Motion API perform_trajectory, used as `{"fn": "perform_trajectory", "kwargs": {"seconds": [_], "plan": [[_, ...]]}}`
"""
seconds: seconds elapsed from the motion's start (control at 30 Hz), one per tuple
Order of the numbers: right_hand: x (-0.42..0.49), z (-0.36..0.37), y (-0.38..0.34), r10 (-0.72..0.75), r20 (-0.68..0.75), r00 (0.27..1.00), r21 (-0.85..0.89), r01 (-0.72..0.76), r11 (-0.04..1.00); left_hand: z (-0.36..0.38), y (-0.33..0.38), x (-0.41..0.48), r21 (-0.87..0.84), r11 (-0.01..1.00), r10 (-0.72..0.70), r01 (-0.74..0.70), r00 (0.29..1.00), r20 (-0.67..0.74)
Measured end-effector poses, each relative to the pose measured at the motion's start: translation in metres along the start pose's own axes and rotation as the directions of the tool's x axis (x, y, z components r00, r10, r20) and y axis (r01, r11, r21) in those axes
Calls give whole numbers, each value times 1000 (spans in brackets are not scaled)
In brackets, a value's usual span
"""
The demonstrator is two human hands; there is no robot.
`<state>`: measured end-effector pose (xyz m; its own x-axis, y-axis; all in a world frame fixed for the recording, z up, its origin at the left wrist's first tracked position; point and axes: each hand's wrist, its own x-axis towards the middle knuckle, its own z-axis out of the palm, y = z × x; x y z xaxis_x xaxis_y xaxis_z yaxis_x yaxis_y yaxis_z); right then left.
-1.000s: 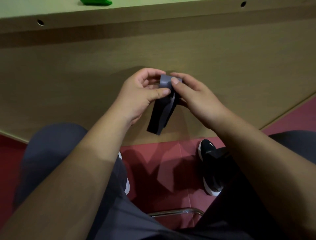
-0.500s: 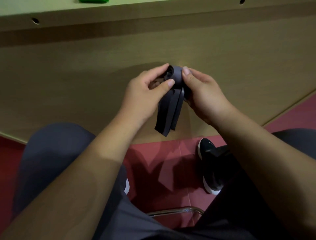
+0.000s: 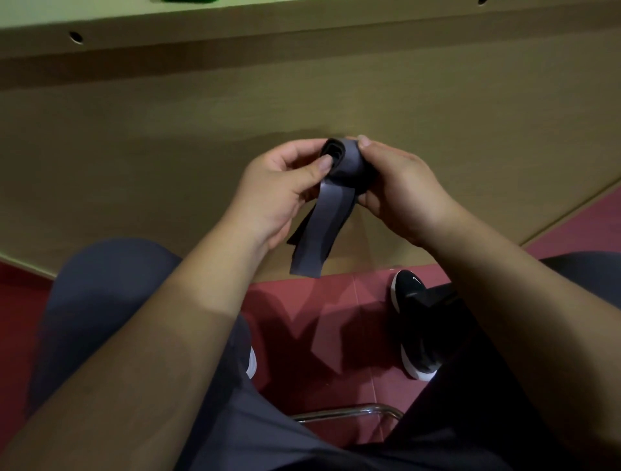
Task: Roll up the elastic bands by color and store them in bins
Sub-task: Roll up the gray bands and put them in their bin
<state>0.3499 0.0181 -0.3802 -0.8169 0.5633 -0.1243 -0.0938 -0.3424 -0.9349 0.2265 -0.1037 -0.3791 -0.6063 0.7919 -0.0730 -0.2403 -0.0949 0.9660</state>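
A dark grey elastic band (image 3: 324,222) is partly wound into a roll at its top end, and its loose tail hangs down in front of the wooden desk panel. My left hand (image 3: 279,191) pinches the roll's left side with thumb and fingers. My right hand (image 3: 400,188) grips the roll from the right, its fingertip on top. Both hands are held in the air below the desk edge, over my lap. No bin is in view.
The wooden desk front (image 3: 302,94) fills the upper view, with a green thing (image 3: 184,1) at the top edge on the desktop. Below are my legs, a black shoe (image 3: 411,322), red floor tiles (image 3: 322,322) and a chrome chair bar (image 3: 349,411).
The roll has grown thicker and turned, showing its coiled end. The hanging tail has shortened a little as both hands wound it.
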Motion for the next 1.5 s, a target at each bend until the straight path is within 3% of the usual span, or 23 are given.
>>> {"fn": "perform_trajectory", "kwargs": {"seconds": [0.2, 0.43, 0.8, 0.93, 1.07, 1.33, 1.5], "plan": [[0, 9, 4, 23, -19, 1000, 167, -20, 986, 7, -6, -3, -78, 993, -92, 88, 995, -43], [2, 3, 4, -29, -54, 998, -97, 23, 995, 14, -8, -5, -155, 969, -211, 192, 970, -119], [8, -7, 2, -134, -152, 979, -213, 100, 972, 5, -5, -5, 228, 961, -161, 157, 987, -4], [10, -7, 3, -144, -206, 968, -265, 86, 960, 9, -6, -4, 304, 952, 4, 21, 996, -84], [10, -8, 6, -123, -194, 973, -310, 58, 949, 10, -9, -4, 429, 894, 165, -129, 985, -47], [12, -15, -1, -45, -143, 989, -431, -22, 902, 12, -15, -4, 462, 866, 248, -190, 966, -67], [5, -16, -7, -127, -145, 981, -583, 19, 812, 11, -16, -3, 538, 820, 293, -195, 951, -101]]}}
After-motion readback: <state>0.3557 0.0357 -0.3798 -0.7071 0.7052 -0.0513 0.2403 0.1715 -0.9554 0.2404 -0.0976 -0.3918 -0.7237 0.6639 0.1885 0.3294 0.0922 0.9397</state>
